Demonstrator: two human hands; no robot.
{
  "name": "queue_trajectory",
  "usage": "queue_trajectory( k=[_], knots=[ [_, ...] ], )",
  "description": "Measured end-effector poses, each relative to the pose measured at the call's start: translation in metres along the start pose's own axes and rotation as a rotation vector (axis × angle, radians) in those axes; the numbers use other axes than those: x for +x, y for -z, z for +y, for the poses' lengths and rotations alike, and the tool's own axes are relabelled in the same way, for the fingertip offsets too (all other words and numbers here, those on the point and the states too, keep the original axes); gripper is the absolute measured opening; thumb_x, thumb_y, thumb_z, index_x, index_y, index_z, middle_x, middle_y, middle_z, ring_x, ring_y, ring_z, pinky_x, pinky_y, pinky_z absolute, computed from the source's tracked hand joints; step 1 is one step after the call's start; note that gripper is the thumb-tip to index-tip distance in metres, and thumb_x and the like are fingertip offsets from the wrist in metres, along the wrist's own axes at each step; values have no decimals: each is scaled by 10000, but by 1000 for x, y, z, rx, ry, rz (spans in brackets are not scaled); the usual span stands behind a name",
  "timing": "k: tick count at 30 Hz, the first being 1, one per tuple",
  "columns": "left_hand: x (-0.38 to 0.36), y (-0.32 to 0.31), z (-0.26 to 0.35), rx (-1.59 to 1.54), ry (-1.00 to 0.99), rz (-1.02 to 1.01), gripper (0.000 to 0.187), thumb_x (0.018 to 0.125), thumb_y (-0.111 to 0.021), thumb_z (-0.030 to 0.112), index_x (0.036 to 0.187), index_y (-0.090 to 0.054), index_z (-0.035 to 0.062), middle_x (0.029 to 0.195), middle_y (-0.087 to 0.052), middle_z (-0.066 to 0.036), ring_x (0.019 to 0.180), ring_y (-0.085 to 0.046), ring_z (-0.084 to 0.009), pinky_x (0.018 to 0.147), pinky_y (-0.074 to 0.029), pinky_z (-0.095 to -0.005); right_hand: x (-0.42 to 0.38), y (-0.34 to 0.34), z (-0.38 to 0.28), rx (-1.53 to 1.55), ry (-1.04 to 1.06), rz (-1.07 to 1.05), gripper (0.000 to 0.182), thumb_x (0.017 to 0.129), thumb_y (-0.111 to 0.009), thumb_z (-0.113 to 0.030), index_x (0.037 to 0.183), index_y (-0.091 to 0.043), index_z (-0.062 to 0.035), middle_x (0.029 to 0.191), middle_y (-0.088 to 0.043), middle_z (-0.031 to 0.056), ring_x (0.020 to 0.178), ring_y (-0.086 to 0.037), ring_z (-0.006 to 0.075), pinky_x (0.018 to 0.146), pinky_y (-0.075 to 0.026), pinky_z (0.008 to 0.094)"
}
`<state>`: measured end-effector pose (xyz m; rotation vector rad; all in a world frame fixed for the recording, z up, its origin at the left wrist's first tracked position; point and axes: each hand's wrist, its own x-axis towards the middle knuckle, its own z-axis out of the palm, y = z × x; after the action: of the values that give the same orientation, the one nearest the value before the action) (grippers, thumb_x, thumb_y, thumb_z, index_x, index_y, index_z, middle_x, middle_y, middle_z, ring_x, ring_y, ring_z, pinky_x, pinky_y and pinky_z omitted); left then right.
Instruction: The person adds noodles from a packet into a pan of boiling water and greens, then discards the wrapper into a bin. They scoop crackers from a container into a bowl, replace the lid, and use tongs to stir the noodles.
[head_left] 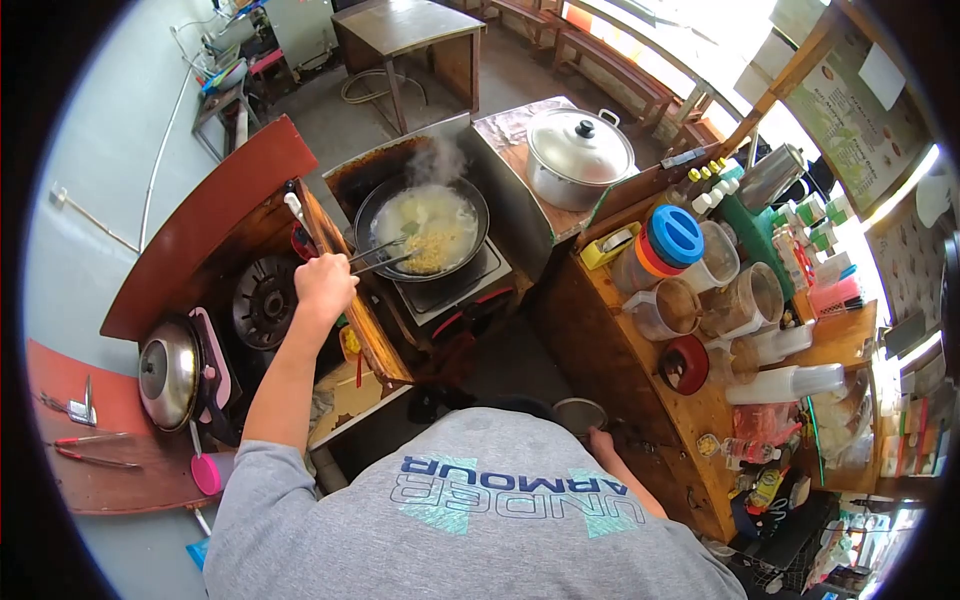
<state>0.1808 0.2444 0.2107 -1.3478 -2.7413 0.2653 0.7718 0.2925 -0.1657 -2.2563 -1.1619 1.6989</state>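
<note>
My left hand (325, 284) is closed around the handle end of dark metal tongs (378, 264). The tongs reach over the near left rim of a black wok (482, 205), their tips among yellow noodles (428, 252). Pale, steaming liquid with a green leaf in it surrounds the noodles. The wok sits on a stove (458, 283) inside a metal splash guard. Low on the right, my right hand (601, 446) grips the edge of a round, shallow vessel (580, 416); my shirt hides part of it, and I cannot tell whether it is a bowl or a strainer.
A lidded aluminium pot (580, 160) stands beyond the splash guard. Plastic tubs (665, 308) and a blue-lidded container (676, 237) crowd the wooden counter at right. Left of my arm are a second burner (265, 303) and a lidded pan (168, 373). A wooden board (350, 295) edges the stove.
</note>
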Motion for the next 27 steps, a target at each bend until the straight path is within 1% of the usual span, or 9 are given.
queue_trajectory(
  k=[2,3,7,9,13,16,18,21,27],
  knots=[
    [10,-13,7,1,-75,-37,275,792,-775,352,856,-744,86,832,-735,-123,842,-727,-302,720,-570,-405,12,2,13,5,14,1,357,896,-581,-287,919,-692,52,810,-705,146,671,-663,257,597,-501,374],
    [12,-14,13,-2,-79,-65,191,799,-754,277,852,-746,94,840,-737,-121,852,-729,-299,722,-571,-403,14,2,18,10,26,2,347,864,-602,-290,860,-707,41,783,-705,143,657,-663,246,581,-498,373],
    [26,-35,20,4,-77,-26,128,790,-640,125,846,-753,105,833,-740,-119,838,-731,-298,721,-573,-401,11,2,21,95,24,-26,339,878,-598,-294,834,-694,28,776,-699,134,610,-635,241,539,-473,385],
    [25,-29,24,7,-78,-28,131,799,-635,130,845,-755,106,837,-741,-121,839,-732,-298,721,-575,-399,-4,1,10,123,-73,-23,336,899,-585,-306,848,-677,13,773,-691,128,578,-603,234,510,-448,390],
    [29,-31,23,-9,-47,-8,141,819,-622,125,842,-760,105,863,-746,-125,857,-735,-294,726,-578,-391,-14,2,8,89,-56,-26,321,922,-557,-311,867,-662,-13,732,-664,110,538,-559,225,485,-416,375],
    [25,-18,18,29,-56,-22,152,831,-606,124,829,-757,105,849,-743,-124,849,-734,-291,719,-578,-396,1,2,24,295,-153,-104,287,924,-542,-288,864,-654,-30,702,-633,94,526,-536,217,482,-406,358],
    [21,-18,18,41,-110,-28,167,838,-592,127,831,-758,109,844,-742,-122,839,-735,-290,709,-579,-398,16,1,38,511,-226,-110,260,939,-529,-258,963,-636,-23,793,-640,125,712,-621,265,698,-542,430],
    [26,-36,18,29,-71,14,175,835,-587,130,832,-761,109,834,-741,-119,832,-737,-292,696,-580,-402,20,7,44,523,-241,-147,242,940,-527,-254,1013,-612,-38,826,-628,129,730,-620,284,722,-554,468],
    [17,-39,35,-48,-46,84,183,836,-579,141,772,-749,120,806,-736,-117,800,-735,-306,690,-580,-414,17,7,31,458,-291,-179,242,943,-525,-250,987,-598,-23,801,-619,129,737,-627,298,719,-552,468]
  ],
)
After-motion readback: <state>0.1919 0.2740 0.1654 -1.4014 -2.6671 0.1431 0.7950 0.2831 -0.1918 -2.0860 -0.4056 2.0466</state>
